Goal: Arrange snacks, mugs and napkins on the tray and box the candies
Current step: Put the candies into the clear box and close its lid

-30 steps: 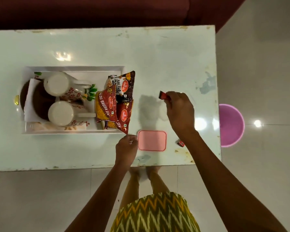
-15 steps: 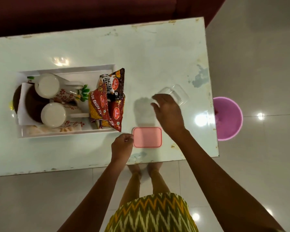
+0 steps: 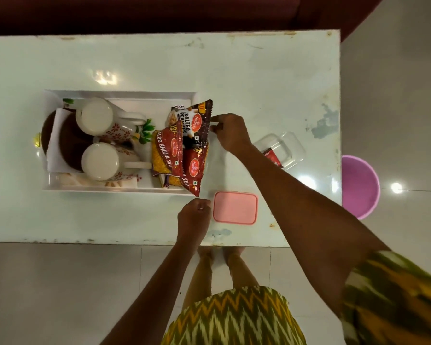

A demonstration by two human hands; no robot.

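Head camera, looking straight down: a clear box [image 3: 280, 149] sits on the white table [image 3: 259, 70] right of centre in the frame, with one red-wrapped candy [image 3: 273, 156] visible inside it, partly behind the person's right forearm. Its pink lid [image 3: 235, 207] lies apart from it, lower in the frame near the table's front edge, so the boxing looks begun but not closed. Left of centre, the white tray [image 3: 119, 94] appears largely dressed: two white floral mugs [image 3: 100, 141] stand side by side over a white napkin [image 3: 53, 143] and dark round mats, and red snack packets [image 3: 184, 148] lean at the tray's right end, spilling over its rim. The right hand [image 3: 230, 134] reaches to the upper right edge of the packets, fingers pinched together at the foil or at something small there; which one cannot be told. The left hand [image 3: 194, 215] rests loosely curled on the table just left of the lid, touching or nearly touching it, and what it holds, if anything, is hidden beneath the knuckles. Judging by the layout, what is left is gathering any remaining candies and fitting the lid. How many candies the box holds is masked by the arm and glare. A pink bucket [image 3: 359, 186] stands on the floor at the right.
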